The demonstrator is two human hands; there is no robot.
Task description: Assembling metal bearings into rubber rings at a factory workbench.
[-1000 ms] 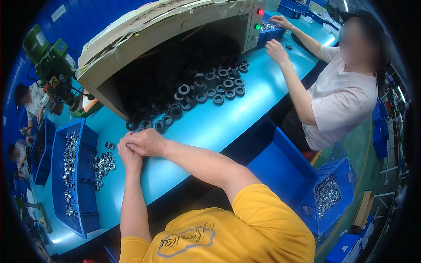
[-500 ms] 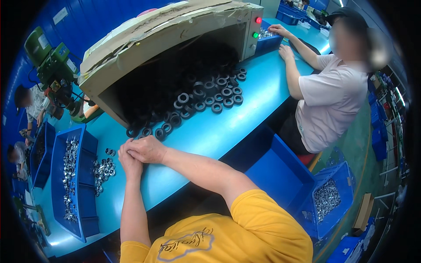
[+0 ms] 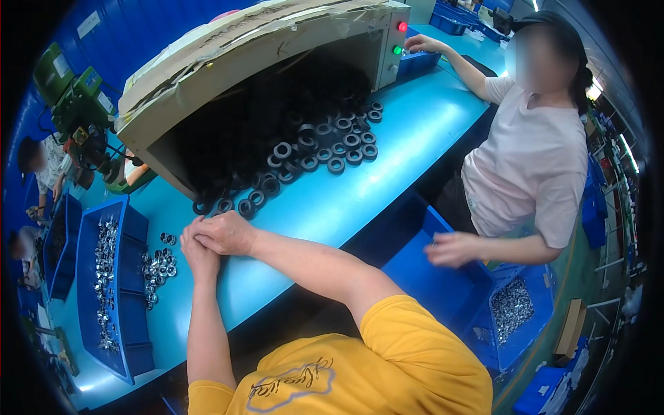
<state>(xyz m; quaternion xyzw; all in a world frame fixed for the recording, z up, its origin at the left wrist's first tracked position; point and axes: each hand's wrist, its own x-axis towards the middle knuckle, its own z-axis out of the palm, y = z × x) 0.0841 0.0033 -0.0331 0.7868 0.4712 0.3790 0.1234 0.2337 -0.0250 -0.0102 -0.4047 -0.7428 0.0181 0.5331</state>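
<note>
Black rings (image 3: 336,165): heaped in and before the dark mouth of the pale box (image 3: 384,66) on the teal table (image 3: 332,204), nearest ones just beyond the right hand (image 3: 232,234). Probably light, stiff, hard to break, perhaps slick; best pinched across the outer rim or hooked through the hole. With right hand folded over left hand (image 3: 199,256), no telling whether closed around anything. Compared with half a second ago: same clasp, but co-worker's near hand (image 3: 454,249) lowered from tabletop to over the blue bin (image 3: 422,280).
</note>
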